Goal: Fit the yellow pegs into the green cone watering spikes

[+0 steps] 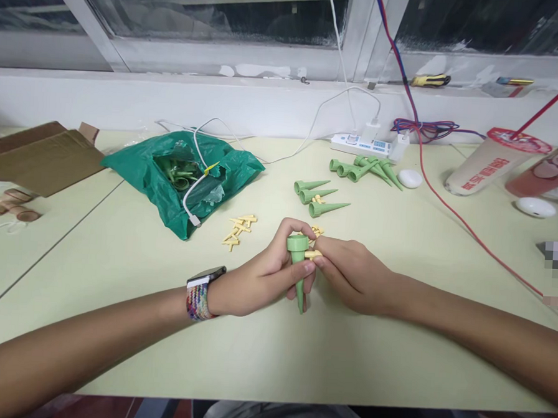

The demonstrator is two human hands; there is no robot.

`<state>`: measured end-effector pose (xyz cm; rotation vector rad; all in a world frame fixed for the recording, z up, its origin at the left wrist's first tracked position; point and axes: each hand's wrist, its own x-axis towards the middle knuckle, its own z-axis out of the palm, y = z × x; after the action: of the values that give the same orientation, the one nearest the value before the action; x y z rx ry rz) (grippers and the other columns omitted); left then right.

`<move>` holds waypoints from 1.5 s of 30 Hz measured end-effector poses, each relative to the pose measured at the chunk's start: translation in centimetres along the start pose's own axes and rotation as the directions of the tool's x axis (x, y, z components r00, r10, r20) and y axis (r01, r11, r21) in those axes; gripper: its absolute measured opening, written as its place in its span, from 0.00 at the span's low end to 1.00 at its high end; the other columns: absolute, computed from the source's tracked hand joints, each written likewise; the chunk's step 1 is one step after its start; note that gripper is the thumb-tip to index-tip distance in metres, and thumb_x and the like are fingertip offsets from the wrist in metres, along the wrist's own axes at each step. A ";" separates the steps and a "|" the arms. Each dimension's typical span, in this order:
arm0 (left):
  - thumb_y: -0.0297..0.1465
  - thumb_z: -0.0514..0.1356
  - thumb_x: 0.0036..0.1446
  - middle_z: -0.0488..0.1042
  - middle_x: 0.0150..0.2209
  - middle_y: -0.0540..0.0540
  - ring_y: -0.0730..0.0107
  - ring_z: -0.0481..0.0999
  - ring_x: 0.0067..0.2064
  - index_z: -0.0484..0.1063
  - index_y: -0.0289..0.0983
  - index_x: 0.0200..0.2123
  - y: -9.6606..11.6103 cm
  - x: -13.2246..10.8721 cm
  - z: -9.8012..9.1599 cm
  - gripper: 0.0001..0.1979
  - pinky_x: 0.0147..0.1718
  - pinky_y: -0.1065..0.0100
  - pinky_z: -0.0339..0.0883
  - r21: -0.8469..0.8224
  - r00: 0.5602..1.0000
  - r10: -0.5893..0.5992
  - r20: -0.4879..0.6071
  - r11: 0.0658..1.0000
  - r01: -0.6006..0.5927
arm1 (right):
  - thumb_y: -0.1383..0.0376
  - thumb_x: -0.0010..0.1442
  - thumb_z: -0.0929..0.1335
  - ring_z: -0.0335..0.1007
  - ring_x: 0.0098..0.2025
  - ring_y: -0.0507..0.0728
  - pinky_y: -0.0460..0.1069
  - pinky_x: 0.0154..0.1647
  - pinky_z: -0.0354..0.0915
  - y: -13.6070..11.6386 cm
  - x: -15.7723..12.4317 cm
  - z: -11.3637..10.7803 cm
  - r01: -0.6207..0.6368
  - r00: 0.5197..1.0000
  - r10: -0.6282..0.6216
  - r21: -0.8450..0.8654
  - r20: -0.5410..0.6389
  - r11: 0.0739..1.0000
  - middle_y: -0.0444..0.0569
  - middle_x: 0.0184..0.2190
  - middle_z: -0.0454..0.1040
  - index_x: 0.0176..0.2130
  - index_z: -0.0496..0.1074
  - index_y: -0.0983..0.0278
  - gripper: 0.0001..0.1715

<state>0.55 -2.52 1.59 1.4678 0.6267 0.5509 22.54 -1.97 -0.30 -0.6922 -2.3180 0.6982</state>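
While the left hand curls closed around a green plastic watering spike, the right hand pinches a small yellow plastic fitting between thumb and fingers, holding it against the side of the spike's wide round head. The spike stands nearly upright above the middle of a pale green table, close to its front edge, with its narrow tip pointing down. A smartwatch with a multicoloured woven band sits on the left wrist.

Just beyond the hands lie three more green spikes, side by side, with another yellow fitting resting on them. Further back and to the right, more spikes form a tight cluster. To the left, loose yellow fittings lie in a small heap. Beyond them, a crumpled green plastic bag holds more green parts, and a white cable lies across it. A flattened cardboard box sits at the far left. Along the back of the table runs a white power strip with plugs in it. A red wire crosses the right side, near a plastic cup with a red straw.
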 end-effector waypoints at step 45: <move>0.31 0.58 0.69 0.78 0.38 0.46 0.65 0.79 0.42 0.68 0.41 0.51 0.0 0.8 -0.8 0.09 0.42 0.62 0.75 -0.007 0.962 0.026 -0.272 1.000 -0.029 | 0.64 0.67 0.67 0.75 0.42 0.60 0.55 0.45 0.68 13.2 6.2 -8.0 -0.128 0.981 0.092 -0.213 -0.171 0.968 0.50 0.40 0.81 0.41 0.80 0.60 0.10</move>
<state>0.62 -1.36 1.52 1.4036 0.8178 0.7855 27.69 13.86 -0.70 -0.9505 -2.2422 0.4152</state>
